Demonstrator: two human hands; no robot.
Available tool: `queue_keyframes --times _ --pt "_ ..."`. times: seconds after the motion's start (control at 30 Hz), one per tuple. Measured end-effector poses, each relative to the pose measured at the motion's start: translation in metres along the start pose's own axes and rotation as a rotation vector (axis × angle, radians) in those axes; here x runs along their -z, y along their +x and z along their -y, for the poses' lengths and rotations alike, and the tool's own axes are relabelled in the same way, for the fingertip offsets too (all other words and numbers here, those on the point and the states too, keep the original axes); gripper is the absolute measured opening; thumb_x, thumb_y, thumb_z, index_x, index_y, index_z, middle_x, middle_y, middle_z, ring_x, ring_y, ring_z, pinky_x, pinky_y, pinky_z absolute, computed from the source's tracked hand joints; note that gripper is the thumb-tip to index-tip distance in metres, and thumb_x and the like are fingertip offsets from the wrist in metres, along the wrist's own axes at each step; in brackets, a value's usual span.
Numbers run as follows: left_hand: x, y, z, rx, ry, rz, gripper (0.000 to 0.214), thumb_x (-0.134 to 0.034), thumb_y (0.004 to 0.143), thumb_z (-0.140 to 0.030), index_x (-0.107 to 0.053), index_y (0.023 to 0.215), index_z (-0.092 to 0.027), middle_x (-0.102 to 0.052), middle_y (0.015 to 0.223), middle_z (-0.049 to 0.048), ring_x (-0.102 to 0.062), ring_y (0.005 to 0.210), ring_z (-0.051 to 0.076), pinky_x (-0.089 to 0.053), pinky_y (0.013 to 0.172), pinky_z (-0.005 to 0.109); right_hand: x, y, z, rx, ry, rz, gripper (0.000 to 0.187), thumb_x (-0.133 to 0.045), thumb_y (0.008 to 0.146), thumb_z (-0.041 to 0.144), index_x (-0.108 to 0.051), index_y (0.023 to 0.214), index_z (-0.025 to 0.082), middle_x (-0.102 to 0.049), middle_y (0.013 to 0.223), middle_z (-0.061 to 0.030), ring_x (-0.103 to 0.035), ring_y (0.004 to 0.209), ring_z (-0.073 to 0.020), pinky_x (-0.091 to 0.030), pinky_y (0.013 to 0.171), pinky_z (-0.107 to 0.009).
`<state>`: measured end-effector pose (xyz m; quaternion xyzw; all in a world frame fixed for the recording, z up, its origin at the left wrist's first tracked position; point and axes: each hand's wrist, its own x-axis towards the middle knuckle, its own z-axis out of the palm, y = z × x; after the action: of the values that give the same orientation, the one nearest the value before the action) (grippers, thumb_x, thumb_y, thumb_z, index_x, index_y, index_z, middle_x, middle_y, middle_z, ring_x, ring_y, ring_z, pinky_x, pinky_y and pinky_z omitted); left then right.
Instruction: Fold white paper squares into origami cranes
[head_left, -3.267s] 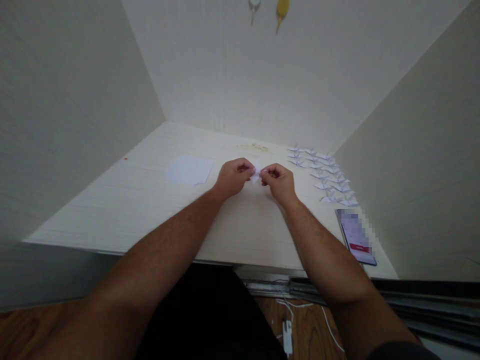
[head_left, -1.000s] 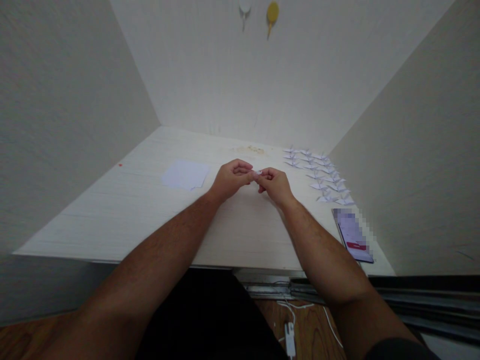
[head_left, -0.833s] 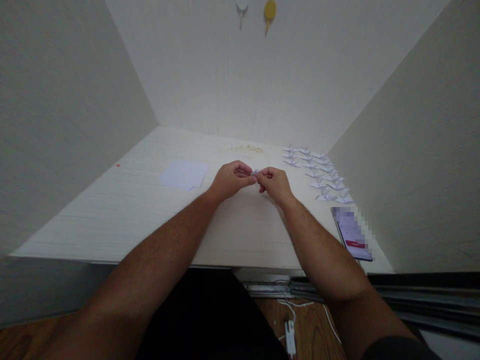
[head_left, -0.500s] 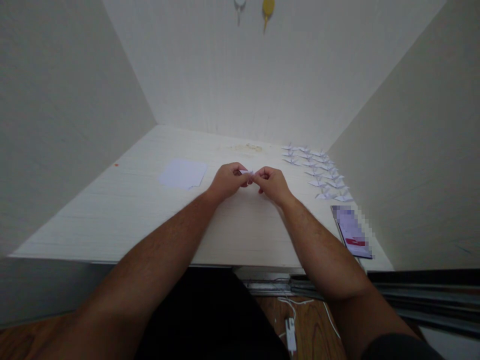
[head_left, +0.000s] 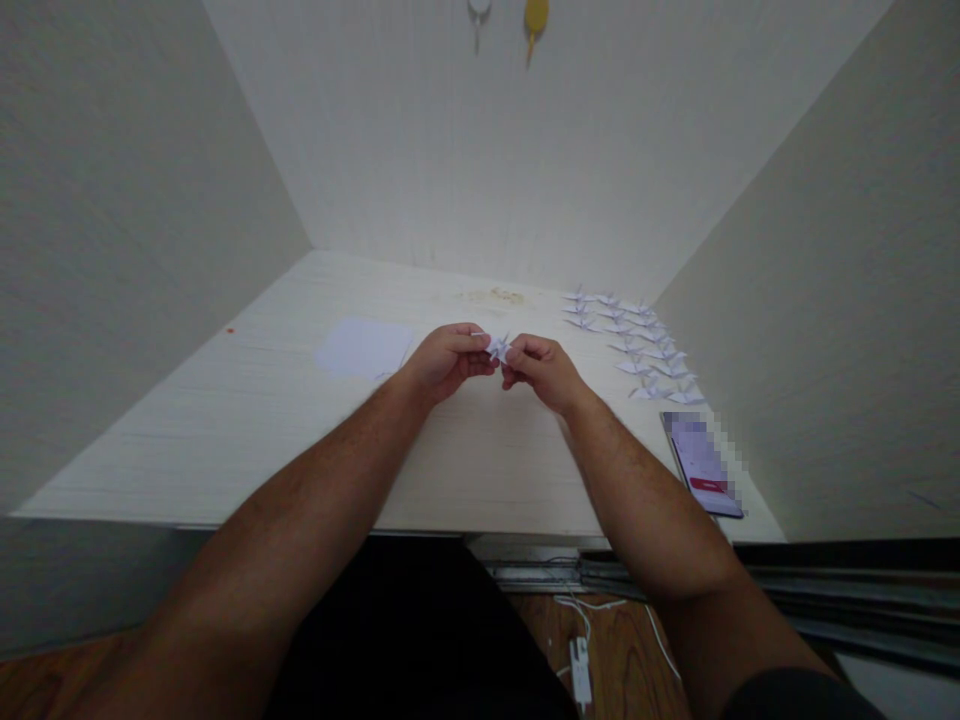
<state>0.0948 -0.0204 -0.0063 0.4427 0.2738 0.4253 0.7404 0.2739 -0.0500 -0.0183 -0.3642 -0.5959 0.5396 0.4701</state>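
Note:
A small white origami crane (head_left: 499, 347) is held above the middle of the table, its folded points sticking up between my hands. My left hand (head_left: 454, 358) pinches its left side between thumb and fingers. On the right side, my right hand (head_left: 541, 366) grips it with thumb and fingertips. Parts of the folded paper are hidden by my fingers. Several finished paper cranes (head_left: 636, 340) stand in rows at the back right of the table. To the left of my hands lies a stack of white paper sheets (head_left: 364, 345).
A tablet or phone (head_left: 701, 462) with a lit screen lies near the table's front right corner. White walls enclose the white table (head_left: 480, 480) at the back and sides. A white power strip (head_left: 580, 672) and cables are on the wooden floor below.
My fingers have shifted, so more of the crane shows, with its points now visible. My left hand has turned slightly, its thumb lying along the paper. The table things stay put.

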Motion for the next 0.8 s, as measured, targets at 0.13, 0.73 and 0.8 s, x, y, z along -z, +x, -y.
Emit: queue_keyframes --times 0.13,0.73,0.8 --pt "-0.002 -0.002 -0.001 0.002 -0.064 0.052 0.018 -0.074 0.064 -0.024 -0.059 0.063 -0.015 -0.065 0.063 0.0050 -0.061 0.055 0.014 -0.050 0.056 0.028 -0.001 -0.004 0.003 0.011 0.063 0.074 0.034 -0.073 0.075 0.052 -0.061 0.075 0.020 -0.065 0.069 0.0015 -0.061 0.061 -0.0108 -0.056 0.063 -0.028" --pt "-0.013 -0.011 -0.003 -0.045 -0.021 0.150 0.025 -0.072 0.065 -0.036 -0.054 0.059 -0.019 -0.061 0.056 0.0040 -0.063 0.055 0.022 -0.051 0.054 0.038 -0.002 -0.007 0.009 0.030 0.171 0.179 0.034 -0.075 0.074 0.050 -0.062 0.077 0.019 -0.068 0.079 0.0001 -0.063 0.066 -0.0109 -0.059 0.069 -0.033" --pt "-0.013 -0.011 -0.003 -0.043 -0.022 0.151 0.024 -0.071 0.067 -0.036 -0.055 0.060 -0.019 -0.061 0.056 0.0041 -0.063 0.055 0.022 -0.050 0.054 0.038 -0.002 -0.007 0.010 0.020 0.156 0.170 0.035 -0.075 0.073 0.051 -0.062 0.076 0.019 -0.068 0.078 0.0001 -0.062 0.066 -0.0107 -0.059 0.069 -0.033"
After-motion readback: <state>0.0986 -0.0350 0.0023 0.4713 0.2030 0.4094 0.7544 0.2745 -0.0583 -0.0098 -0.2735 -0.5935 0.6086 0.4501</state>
